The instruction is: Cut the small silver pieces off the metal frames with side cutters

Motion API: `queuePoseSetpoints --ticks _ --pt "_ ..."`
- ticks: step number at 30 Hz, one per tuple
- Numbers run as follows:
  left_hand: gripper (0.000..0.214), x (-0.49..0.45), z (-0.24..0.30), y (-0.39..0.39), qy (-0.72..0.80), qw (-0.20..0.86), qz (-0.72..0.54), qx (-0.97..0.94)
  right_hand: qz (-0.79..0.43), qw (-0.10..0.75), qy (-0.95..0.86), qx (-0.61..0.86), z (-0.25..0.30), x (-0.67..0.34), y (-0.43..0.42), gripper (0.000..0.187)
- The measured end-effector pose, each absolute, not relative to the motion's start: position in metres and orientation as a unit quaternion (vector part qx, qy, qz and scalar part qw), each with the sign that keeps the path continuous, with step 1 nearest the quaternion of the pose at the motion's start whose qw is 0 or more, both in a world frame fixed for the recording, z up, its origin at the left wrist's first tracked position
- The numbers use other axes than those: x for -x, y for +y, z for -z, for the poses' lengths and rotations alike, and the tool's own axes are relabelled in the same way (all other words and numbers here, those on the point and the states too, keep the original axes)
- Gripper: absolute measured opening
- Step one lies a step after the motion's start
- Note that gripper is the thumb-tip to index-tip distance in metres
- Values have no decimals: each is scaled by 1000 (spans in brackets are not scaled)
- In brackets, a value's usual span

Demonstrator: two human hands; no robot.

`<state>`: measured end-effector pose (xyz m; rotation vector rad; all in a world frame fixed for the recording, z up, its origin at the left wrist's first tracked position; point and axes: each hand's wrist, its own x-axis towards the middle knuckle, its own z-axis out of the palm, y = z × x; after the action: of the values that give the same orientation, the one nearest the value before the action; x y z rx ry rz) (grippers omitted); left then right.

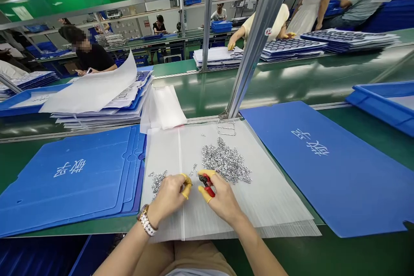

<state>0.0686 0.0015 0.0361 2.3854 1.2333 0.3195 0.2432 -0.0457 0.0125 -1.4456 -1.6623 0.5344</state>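
My right hand [223, 198], with yellow finger cots, is shut on small red-handled cutters [207, 185]. My left hand [168, 196], also wearing yellow cots and a wristwatch, pinches something tiny against the cutters' jaws; it looks like a small metal piece. Both hands sit above a translucent white corrugated plastic sheet [271, 202]. A large heap of small silver metal parts [224, 161] lies just beyond my right hand. A smaller heap [157, 181] lies left of my left hand. A metal lattice piece [226, 127] rests at the sheet's far edge.
Blue corrugated boards lie to the left [67, 181] and right [323, 168] on the green bench. A blue crate [384, 103] sits at the right. Stacked sheets [103, 103] and an aluminium post [246, 60] stand beyond. A co-worker [261, 26] handles trays across the bench.
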Motion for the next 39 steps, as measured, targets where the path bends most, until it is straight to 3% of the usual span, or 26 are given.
queuePoseSetpoints --ticks 5,11,17,23,32,35,39 --pt "14 -56 -35 -1 431 454 -259 -736 -242 440 -665 552 -16 -223 -39 24" --pt "6 -48 -26 0 457 528 -339 -631 -310 457 -625 552 -16 -206 -33 26" --pt "19 -51 -25 -2 444 642 -460 -423 -426 543 -508 516 -6 -178 -20 22" --pt "26 -44 -19 -2 488 603 -485 -403 -487 551 -447 509 7 -159 -13 29" --pt "28 -32 -18 4 528 576 -451 -432 -312 364 -656 583 -13 -195 -11 25" --pt "28 -32 -18 4 526 583 -433 -441 -285 373 -664 582 -16 -202 -12 25" --pt "26 -32 -15 5 530 585 -424 -445 -338 428 -631 551 -19 -200 -13 22"
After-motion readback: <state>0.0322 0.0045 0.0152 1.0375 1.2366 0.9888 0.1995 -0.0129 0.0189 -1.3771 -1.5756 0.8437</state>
